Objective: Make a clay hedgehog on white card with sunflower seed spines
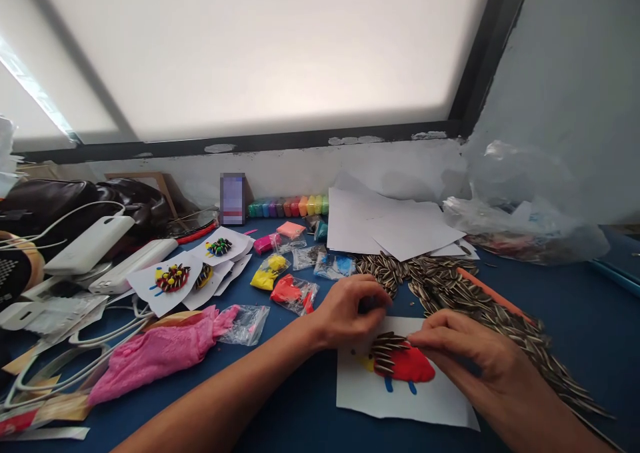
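Observation:
On a sheet of white paper (pixel 400 406) lies a red clay body (pixel 417 366) with a yellow head at its left and two blue legs below. Striped sunflower seeds (pixel 384 356) stick in rows over its left and upper part. My right hand (pixel 470 353) pinches at the top of the red clay, thumb and forefinger closed on a sunflower seed that they mostly hide. Just above the paper's upper left edge, my left hand (pixel 350 309) is curled with fingertips together; whatever they hold is hidden.
Loose sunflower seeds (pixel 450 283) spread behind and right of the paper, beside an orange strip (pixel 495 296). Bags of clay (pixel 295 293), a pink cloth (pixel 160 353) and seed-covered clay pictures (pixel 173 279) lie leftward. Paper sheets (pixel 390 223), a clay row (pixel 290 206) and a phone (pixel 233 199) stand behind.

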{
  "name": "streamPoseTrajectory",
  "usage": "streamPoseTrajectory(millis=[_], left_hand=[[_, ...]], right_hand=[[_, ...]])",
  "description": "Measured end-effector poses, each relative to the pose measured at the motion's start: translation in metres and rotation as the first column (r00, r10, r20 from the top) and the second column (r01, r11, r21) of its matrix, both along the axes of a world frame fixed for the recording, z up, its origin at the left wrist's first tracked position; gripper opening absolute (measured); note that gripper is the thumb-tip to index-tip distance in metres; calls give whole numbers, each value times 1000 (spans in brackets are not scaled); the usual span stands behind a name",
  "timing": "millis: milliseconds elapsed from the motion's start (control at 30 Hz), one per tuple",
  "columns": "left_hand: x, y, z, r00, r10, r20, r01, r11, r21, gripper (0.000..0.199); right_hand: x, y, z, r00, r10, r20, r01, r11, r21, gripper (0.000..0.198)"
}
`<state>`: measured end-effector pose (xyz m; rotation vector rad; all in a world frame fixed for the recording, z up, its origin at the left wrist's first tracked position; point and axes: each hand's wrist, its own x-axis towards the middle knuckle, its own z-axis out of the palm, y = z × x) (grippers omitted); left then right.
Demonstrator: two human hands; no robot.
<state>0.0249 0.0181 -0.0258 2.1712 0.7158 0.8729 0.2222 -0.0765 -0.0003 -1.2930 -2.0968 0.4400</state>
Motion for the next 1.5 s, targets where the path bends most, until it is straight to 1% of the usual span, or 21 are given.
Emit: streamPoseTrajectory(millis=[100, 167, 300, 433, 533, 667, 767, 900, 1000, 1100, 1233, 1400, 1500], left_hand=[[-1, 1, 2, 1000, -20, 7, 21, 997, -74, 19], [-2, 2, 4, 999, -32, 10, 33, 992, -123, 18], [-3, 2, 6, 998, -61, 18, 64, 975, -213, 16], [-5, 3, 6, 995, -98, 13, 98, 960, -261, 16], [-5, 5, 6, 993, -116, -24, 107, 966, -234, 15], [-6, 6, 8, 984, -163, -76, 151, 978, -144, 14], [-6, 7, 10, 974, -192, -124, 179, 977, -114, 15], [-7, 7, 11, 962, -205, -181, 194, 978, -82, 15], [-7, 8, 12, 955, -224, -194, 217, 975, -53, 15], [-8, 8, 13, 949, -243, -201, 240, 970, -39, 16], [-8, 8, 15, 945, -253, -209, 249, 967, -44, 14], [-8, 8, 15, 943, -263, -202, 258, 965, -51, 15], [-8, 8, 15, 945, -260, -200, 254, 966, -53, 16]], right_hand=[[-1, -1, 2, 999, 32, 25, -33, 999, 11, 23], [-1, -2, 3, 999, 25, 33, -25, 1000, 8, 22], [-2, -5, 0, 996, -21, 89, 14, 997, 70, 20], [-3, -6, 0, 991, -2, 134, -16, 991, 133, 22], [-4, -7, 3, 989, 1, 149, -25, 987, 160, 22], [-5, -7, 4, 990, -11, 139, -16, 981, 194, 21], [-8, -7, 3, 991, -9, 137, -21, 976, 216, 22], [-10, -6, -1, 992, -19, 125, -10, 974, 228, 22], [-9, -7, -7, 991, -43, 126, 11, 970, 244, 21], [-9, -7, -10, 988, -57, 140, 21, 970, 244, 21], [-11, -7, -9, 990, -53, 132, 21, 972, 232, 21], [-13, -5, -10, 991, -22, 135, -12, 970, 243, 18], [-11, -5, -13, 986, -8, 164, -32, 970, 241, 17]])
